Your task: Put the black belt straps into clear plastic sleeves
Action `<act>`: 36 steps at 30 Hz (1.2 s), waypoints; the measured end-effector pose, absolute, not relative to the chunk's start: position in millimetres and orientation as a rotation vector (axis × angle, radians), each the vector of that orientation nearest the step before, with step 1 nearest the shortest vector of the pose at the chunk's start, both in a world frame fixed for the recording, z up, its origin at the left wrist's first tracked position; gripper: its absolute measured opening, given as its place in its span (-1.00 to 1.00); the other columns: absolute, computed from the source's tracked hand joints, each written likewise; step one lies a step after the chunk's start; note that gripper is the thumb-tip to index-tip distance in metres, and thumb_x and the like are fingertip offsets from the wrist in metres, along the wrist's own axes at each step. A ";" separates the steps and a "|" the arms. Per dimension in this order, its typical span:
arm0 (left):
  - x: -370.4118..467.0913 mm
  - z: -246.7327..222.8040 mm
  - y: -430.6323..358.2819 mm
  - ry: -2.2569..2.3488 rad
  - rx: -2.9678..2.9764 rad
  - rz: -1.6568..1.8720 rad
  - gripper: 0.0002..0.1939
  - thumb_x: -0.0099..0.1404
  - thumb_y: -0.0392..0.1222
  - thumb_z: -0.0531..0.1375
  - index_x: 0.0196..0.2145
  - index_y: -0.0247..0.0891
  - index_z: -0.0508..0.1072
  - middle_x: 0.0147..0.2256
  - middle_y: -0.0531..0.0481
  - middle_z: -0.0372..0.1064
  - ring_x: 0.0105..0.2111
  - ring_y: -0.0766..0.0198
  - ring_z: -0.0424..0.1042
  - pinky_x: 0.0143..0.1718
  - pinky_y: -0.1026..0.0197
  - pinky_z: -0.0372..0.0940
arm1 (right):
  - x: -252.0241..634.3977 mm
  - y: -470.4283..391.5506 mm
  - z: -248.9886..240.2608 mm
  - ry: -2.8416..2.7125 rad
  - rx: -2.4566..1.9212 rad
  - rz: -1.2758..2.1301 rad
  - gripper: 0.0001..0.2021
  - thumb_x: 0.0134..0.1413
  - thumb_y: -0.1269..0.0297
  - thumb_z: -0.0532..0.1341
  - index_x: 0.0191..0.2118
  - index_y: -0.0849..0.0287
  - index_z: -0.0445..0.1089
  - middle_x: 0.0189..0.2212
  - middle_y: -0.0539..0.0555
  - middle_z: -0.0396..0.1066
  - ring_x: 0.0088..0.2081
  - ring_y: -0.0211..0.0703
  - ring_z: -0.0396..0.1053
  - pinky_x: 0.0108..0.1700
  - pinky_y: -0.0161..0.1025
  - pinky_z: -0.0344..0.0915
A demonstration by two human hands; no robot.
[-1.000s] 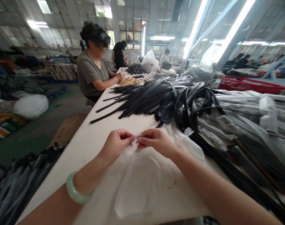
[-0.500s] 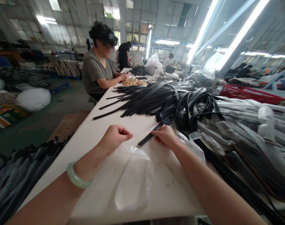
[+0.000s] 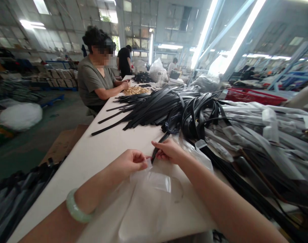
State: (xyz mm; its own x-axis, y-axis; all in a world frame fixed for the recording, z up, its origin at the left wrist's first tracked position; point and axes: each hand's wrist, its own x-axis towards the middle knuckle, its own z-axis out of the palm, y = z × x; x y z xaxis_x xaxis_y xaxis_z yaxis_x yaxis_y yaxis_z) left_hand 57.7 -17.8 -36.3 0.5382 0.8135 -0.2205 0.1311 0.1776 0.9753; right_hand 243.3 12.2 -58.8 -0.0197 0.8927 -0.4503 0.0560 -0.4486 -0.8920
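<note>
My left hand (image 3: 133,161), with a pale green bangle on its wrist, pinches the upper edge of a clear plastic bag (image 3: 146,202). The bag hangs down over the white table (image 3: 103,152). Just to the right, my right hand (image 3: 169,150) is closed on a black strap (image 3: 163,137), thumb on top and fingers curled beneath. The strap's near end meets the bag's top edge by my left fingertips; whether it is inside the bag I cannot tell. Its far end runs back toward a pile of black straps (image 3: 154,109).
Bagged straps in clear plastic (image 3: 260,135) are heaped on the right, before a red crate (image 3: 255,97). A co-worker (image 3: 98,74) sits at the table's far left side, near a heap of gold-coloured pieces (image 3: 136,90). More black straps (image 3: 22,199) lie at lower left.
My left hand has moved right and slightly down, lifting the bag's edge to the strap's end. My right hand has shifted slightly left with the strap, which now angles more steeply. The view has turned slightly right.
</note>
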 end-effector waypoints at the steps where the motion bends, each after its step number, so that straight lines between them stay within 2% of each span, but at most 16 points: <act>1: 59.0 -37.4 -18.3 0.906 1.314 0.585 -0.72 -0.05 -0.07 0.40 -0.59 -0.27 0.42 -0.48 -0.07 0.45 -0.30 0.13 0.43 -0.26 0.22 0.22 | 244.4 13.1 -58.2 -0.973 -1.525 1.561 -0.59 0.01 0.16 0.32 -0.69 0.23 0.23 -0.79 0.05 0.31 -0.78 -0.40 0.17 -0.81 -0.52 -0.01; 4: 55.8 -38.3 -15.0 0.892 1.291 0.626 -0.71 -0.04 -0.04 0.40 -0.55 -0.28 0.45 -0.44 -0.09 0.45 -0.38 0.19 0.40 -0.34 0.24 0.22 | 249.2 14.6 -51.1 -0.955 -1.404 1.572 -0.68 -0.04 0.25 0.34 -0.63 0.25 0.25 -0.79 -0.05 0.25 -0.78 -0.46 0.10 -0.80 -0.54 -0.07; 6: 50.2 -36.2 -11.0 0.923 1.270 0.695 -0.72 -0.06 -0.05 0.41 -0.54 -0.28 0.46 -0.44 -0.07 0.44 -0.43 0.25 0.35 -0.39 0.27 0.20 | 254.1 13.8 -41.8 -0.975 -1.209 1.501 -0.71 -0.03 0.17 0.33 -0.53 0.25 0.30 -0.76 -0.09 0.25 -0.76 -0.47 0.11 -0.77 -0.54 -0.02; 9: 43.4 -31.6 -7.0 0.984 1.208 0.767 -0.72 -0.14 -0.10 0.44 -0.56 -0.27 0.45 -0.53 0.02 0.37 -0.54 0.36 0.25 -0.47 0.31 0.12 | 261.2 9.8 -26.9 -1.034 -0.911 1.181 -0.64 -0.05 -0.01 0.32 -0.41 0.22 0.33 -0.72 -0.09 0.28 -0.73 -0.43 0.16 -0.73 -0.48 0.06; 13: 42.9 -31.7 -6.7 1.006 1.165 0.781 -0.69 -0.20 -0.12 0.47 -0.58 -0.29 0.44 -0.57 0.05 0.33 -0.56 0.37 0.22 -0.49 0.32 0.09 | 258.7 0.2 -19.4 -1.176 -0.888 0.900 -0.62 0.00 -0.07 0.27 -0.36 0.19 0.30 -0.68 -0.08 0.32 -0.72 -0.37 0.21 -0.72 -0.42 0.13; 18: 44.0 -38.5 -6.9 1.025 1.167 0.735 -0.67 -0.15 -0.05 0.45 -0.54 -0.32 0.47 -0.55 0.02 0.37 -0.56 0.36 0.25 -0.49 0.32 0.11 | 245.8 -10.2 -25.1 -1.323 -0.933 0.931 -0.65 0.06 -0.02 0.24 -0.34 0.20 0.28 -0.70 -0.08 0.34 -0.73 -0.34 0.25 -0.73 -0.43 0.13; 23: 42.0 -38.9 -6.5 1.042 1.228 0.684 -0.70 -0.06 -0.03 0.41 -0.50 -0.32 0.54 -0.53 -0.06 0.43 -0.56 0.32 0.28 -0.50 0.30 0.12 | 245.4 -10.5 -26.4 -1.398 -1.057 0.967 -0.63 0.04 -0.05 0.24 -0.42 0.19 0.25 -0.74 -0.06 0.32 -0.77 -0.36 0.22 -0.78 -0.47 0.05; 30: 43.4 -40.0 -8.1 1.044 1.227 0.646 -0.72 -0.06 -0.03 0.41 -0.53 -0.32 0.55 -0.53 -0.09 0.46 -0.55 0.28 0.32 -0.49 0.28 0.13 | 246.6 -7.3 -29.2 -1.458 -1.041 0.966 -0.64 0.06 -0.04 0.23 -0.43 0.19 0.25 -0.71 -0.05 0.33 -0.74 -0.36 0.23 -0.75 -0.47 0.06; 36: 42.4 -41.8 -7.5 1.109 1.210 0.661 -0.72 -0.10 -0.05 0.42 -0.57 -0.31 0.51 -0.57 -0.04 0.43 -0.59 0.33 0.28 -0.50 0.29 0.11 | 249.0 -7.8 -28.9 -1.447 -1.014 0.963 -0.63 0.05 -0.04 0.23 -0.43 0.19 0.25 -0.74 -0.08 0.30 -0.76 -0.39 0.18 -0.76 -0.47 0.01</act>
State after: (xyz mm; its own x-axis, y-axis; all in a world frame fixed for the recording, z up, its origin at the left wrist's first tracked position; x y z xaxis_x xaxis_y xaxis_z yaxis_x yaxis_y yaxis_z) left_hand 42.4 -7.5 -41.8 0.3630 0.8792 -0.3086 0.1471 0.2730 0.9507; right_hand 249.0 -7.8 -28.9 -0.0646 0.9497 0.3063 0.0843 0.3111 -0.9466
